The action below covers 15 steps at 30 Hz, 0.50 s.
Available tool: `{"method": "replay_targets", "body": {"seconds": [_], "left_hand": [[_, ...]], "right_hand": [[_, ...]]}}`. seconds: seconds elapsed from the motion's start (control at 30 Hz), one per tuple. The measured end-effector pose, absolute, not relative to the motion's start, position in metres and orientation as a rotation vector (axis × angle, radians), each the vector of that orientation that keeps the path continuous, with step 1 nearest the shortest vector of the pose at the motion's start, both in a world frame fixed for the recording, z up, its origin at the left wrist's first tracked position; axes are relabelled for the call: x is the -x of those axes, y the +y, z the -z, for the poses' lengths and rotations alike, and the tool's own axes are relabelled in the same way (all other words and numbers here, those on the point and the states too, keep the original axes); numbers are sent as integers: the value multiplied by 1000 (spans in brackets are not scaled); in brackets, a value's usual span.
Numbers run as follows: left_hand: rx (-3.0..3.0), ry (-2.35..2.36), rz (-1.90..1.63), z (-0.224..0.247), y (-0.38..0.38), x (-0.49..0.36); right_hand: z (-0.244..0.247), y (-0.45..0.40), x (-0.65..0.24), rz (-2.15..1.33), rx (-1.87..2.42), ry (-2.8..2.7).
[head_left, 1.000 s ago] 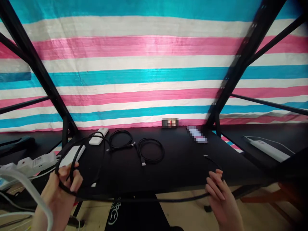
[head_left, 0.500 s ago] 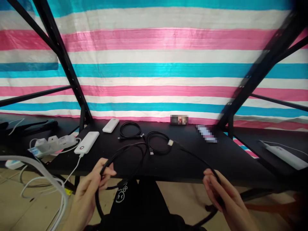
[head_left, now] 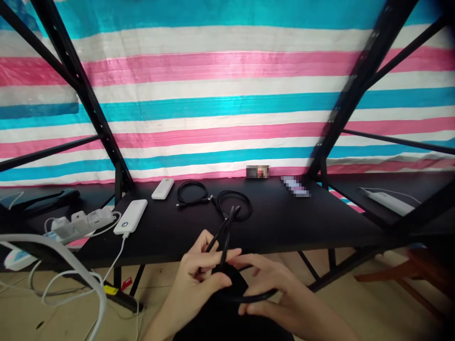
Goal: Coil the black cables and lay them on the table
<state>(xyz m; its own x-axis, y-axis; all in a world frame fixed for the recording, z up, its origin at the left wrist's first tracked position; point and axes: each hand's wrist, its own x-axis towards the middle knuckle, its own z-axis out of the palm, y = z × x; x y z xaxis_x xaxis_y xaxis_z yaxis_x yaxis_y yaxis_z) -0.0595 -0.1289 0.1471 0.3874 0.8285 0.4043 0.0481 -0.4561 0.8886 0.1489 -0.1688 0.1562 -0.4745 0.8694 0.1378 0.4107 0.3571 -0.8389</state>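
- Left hand (head_left: 201, 274) and right hand (head_left: 275, 282) narrowly grip a looped black flexible cable (head_left: 226, 244), apparently to keep its loops gathered
- Long black table (head_left: 277, 229) extends beyond the held cable
- Black ring-shaped coil (head_left: 251, 204) lies flat there, perhaps against tangling
- White rectangular plastic power bank (head_left: 131, 217) sits left, presumably within its white cord's (head_left: 123, 242) reach

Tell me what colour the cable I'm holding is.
Black; the cable shows best in the head view.

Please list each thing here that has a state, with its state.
Left hand: curled around held cable
Right hand: at held cable, grip unclear
Held cable: bent in hand
Left unheld cable: coiled
Right unheld cable: coiled
Nearer white device: white lead plugged in
Farther white device: lying flat
Power strip: adapters plugged in
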Motion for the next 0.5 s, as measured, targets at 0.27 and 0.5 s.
{"method": "replay_targets", "body": {"seconds": [0.27, 0.5], "left_hand": [[-1894, 799, -1182, -153, -117, 50], [-2072, 698, -1172, -135, -100, 44]], "right_hand": [[-163, -153, -122, -1212, 975, -2144], [-120, -130, -115, -1312, 916, -2146]]}}
